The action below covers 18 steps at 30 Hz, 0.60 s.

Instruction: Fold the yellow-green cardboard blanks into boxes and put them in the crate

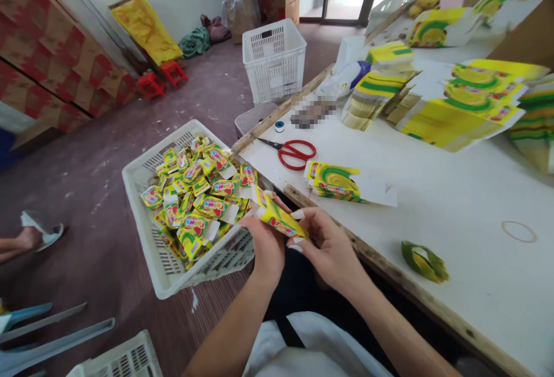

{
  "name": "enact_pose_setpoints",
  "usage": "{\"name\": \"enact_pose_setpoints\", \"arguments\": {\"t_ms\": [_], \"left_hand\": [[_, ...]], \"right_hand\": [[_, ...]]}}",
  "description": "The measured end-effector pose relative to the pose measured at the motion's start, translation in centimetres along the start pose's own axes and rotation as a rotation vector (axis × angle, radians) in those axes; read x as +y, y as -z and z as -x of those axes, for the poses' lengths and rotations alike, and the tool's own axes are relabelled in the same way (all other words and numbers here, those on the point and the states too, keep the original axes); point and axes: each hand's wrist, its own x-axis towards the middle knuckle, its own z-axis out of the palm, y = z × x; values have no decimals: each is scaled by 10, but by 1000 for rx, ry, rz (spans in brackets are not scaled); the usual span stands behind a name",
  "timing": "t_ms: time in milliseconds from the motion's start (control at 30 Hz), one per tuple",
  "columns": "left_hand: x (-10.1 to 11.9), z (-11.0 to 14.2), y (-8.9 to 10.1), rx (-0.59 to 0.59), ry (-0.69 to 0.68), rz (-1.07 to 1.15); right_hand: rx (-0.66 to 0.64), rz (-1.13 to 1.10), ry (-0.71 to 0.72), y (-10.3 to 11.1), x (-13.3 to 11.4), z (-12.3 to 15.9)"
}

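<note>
Between my two hands is a small yellow and green printed carton (277,213), held above the gap between the table and the crate. My left hand (266,247) grips its near left end, with the thumb at the white flap. The fingers of my right hand (322,244) pinch its right end. Just left of it, a white plastic crate (151,261) holds many cartons (194,227) of the same print. On the table a stack of flat cartons (335,182) lies close beyond my right hand, near red-handled scissors (296,153).
The white table (476,215) has a wooden edge and bears a green peel (425,262), a rubber band (519,231) and bundled cartons (471,105). Behind stands another white crate (274,62). Red stools (151,85) stand by the wall. A person's foot (32,237) shows at left.
</note>
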Motion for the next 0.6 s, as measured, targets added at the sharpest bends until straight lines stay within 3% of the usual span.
{"name": "enact_pose_setpoints", "arguments": {"t_ms": [233,367,467,600], "left_hand": [[-1,-9,22,-115,-271,-321],[22,-10,24,-215,-454,-427],[43,-4,20,-307,-588,-632],[48,-1,12,-589,-401,-1018]], "right_hand": [[112,419,301,28,-2,-7],[248,699,460,50,-12,-12],[244,887,568,58,-21,-14],[53,858,696,51,-25,-12]]}}
